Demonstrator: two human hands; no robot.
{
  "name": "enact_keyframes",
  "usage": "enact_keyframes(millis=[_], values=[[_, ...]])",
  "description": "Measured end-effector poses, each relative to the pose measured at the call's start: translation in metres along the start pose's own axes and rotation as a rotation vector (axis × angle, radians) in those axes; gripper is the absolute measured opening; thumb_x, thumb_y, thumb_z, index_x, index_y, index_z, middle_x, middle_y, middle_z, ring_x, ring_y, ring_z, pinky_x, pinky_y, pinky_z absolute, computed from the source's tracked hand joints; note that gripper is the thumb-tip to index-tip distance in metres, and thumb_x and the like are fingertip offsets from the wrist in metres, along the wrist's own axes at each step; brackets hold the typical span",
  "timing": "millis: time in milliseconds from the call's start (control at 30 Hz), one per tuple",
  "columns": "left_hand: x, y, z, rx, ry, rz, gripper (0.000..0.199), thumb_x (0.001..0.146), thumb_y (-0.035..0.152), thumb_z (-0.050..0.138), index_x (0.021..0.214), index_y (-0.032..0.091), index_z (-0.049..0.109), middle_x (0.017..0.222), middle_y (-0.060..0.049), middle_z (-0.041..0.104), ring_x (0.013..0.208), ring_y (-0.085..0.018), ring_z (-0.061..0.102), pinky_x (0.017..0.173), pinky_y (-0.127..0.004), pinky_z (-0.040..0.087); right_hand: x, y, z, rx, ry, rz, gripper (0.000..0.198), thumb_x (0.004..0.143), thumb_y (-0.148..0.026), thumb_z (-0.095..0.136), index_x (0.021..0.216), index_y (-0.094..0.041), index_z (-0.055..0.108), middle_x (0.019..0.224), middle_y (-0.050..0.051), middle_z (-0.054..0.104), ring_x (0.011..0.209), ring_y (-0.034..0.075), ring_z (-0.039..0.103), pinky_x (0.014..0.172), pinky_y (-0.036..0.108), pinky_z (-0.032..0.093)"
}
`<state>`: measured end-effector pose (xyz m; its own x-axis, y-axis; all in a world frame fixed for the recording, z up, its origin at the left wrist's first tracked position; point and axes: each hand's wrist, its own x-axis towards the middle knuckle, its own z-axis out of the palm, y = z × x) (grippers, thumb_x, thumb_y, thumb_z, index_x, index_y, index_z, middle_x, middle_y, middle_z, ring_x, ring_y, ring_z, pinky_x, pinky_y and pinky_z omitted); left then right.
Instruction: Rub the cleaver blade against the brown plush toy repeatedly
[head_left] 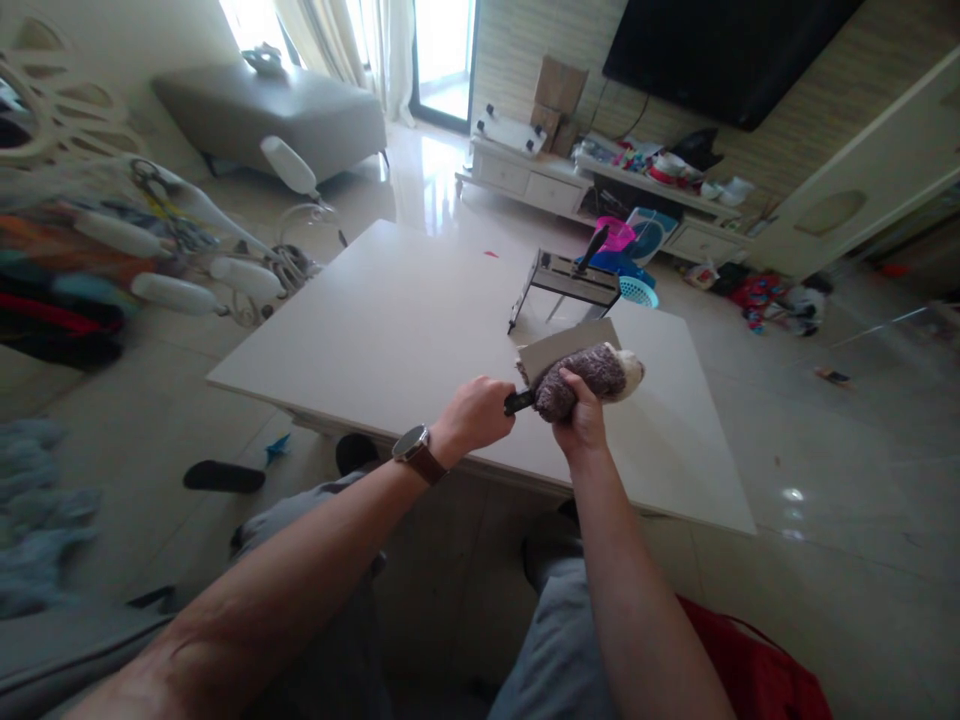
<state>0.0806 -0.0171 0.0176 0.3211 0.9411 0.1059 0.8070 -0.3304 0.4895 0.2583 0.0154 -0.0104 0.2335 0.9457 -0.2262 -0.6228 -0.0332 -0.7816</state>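
My left hand [480,412], with a watch on its wrist, is closed around the black handle [519,402] of a cleaver. The cleaver's broad grey blade [566,345] points to the right, above the table. My right hand [581,415] grips a fluffy brown thing with a whitish end [600,372], perhaps a plush toy. It lies along the near side of the blade and hides part of it. Just beyond the blade, a knife stand [574,277] rests on the table, and a black-handled tool [594,248] sticks up from it.
The white table [360,330] spreads beneath my hands, with a small red piece [490,254] near its far edge. Pink and blue baskets [616,235] stand behind it. A lamp with white shades [289,165] is at the left. The TV cabinet [525,180] lines the wall.
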Motion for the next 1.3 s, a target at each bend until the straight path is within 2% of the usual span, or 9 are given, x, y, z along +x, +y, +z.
enact_keyframes(millis=[133, 267, 467, 833, 1100, 1300], values=[[0.004, 0.002, 0.001, -0.017, 0.008, -0.007, 0.024, 0.079, 0.016, 0.058, 0.087, 0.018, 0.080, 0.088, -0.017, 0.080, 0.080, -0.028, 0.074, 0.066, -0.034, 0.045, -0.005, 0.008, 0.011, -0.035, -0.026, -0.014, 0.035, 0.062, -0.009, 0.087, 0.090, -0.018, 0.069, 0.084, -0.003, 0.077, 0.073, 0.012, 0.074, 0.068, 0.022, 0.064], [0.002, 0.001, 0.003, -0.017, -0.004, -0.018, 0.024, 0.080, 0.017, 0.060, 0.090, 0.018, 0.081, 0.091, -0.018, 0.081, 0.083, -0.028, 0.075, 0.068, -0.034, 0.047, -0.006, 0.009, 0.012, -0.073, -0.042, -0.040, 0.033, 0.060, -0.008, 0.087, 0.086, -0.018, 0.070, 0.082, -0.003, 0.077, 0.071, 0.013, 0.074, 0.065, 0.022, 0.064], [-0.001, 0.001, 0.004, -0.011, -0.013, -0.024, 0.025, 0.080, 0.017, 0.060, 0.092, 0.018, 0.081, 0.091, -0.016, 0.081, 0.084, -0.027, 0.076, 0.068, -0.032, 0.048, -0.007, 0.007, 0.011, -0.076, -0.019, 0.011, 0.034, 0.055, -0.009, 0.088, 0.084, -0.017, 0.071, 0.081, -0.002, 0.078, 0.069, 0.013, 0.073, 0.062, 0.023, 0.064], [0.000, 0.004, 0.002, -0.016, -0.006, -0.046, 0.025, 0.081, 0.018, 0.061, 0.095, 0.017, 0.081, 0.092, -0.017, 0.081, 0.084, -0.027, 0.075, 0.070, -0.033, 0.049, -0.013, 0.005, 0.015, -0.108, -0.056, -0.036, 0.039, 0.055, -0.015, 0.093, 0.087, -0.019, 0.071, 0.085, -0.003, 0.077, 0.075, 0.012, 0.072, 0.067, 0.022, 0.063], [0.000, 0.001, 0.003, -0.024, 0.019, -0.036, 0.022, 0.085, 0.019, 0.059, 0.092, 0.016, 0.080, 0.092, -0.018, 0.080, 0.084, -0.027, 0.076, 0.067, -0.033, 0.047, -0.018, 0.007, 0.015, -0.136, -0.125, 0.010, 0.033, 0.060, -0.012, 0.089, 0.087, -0.019, 0.071, 0.085, -0.002, 0.076, 0.074, 0.012, 0.073, 0.070, 0.023, 0.063], [0.001, 0.003, 0.003, -0.039, 0.019, -0.034, 0.022, 0.083, 0.016, 0.060, 0.091, 0.017, 0.080, 0.093, -0.017, 0.080, 0.085, -0.027, 0.076, 0.068, -0.033, 0.048, -0.017, 0.009, 0.018, -0.128, -0.089, 0.018, 0.031, 0.058, -0.011, 0.088, 0.083, -0.018, 0.072, 0.081, -0.002, 0.076, 0.070, 0.013, 0.072, 0.065, 0.022, 0.064]])
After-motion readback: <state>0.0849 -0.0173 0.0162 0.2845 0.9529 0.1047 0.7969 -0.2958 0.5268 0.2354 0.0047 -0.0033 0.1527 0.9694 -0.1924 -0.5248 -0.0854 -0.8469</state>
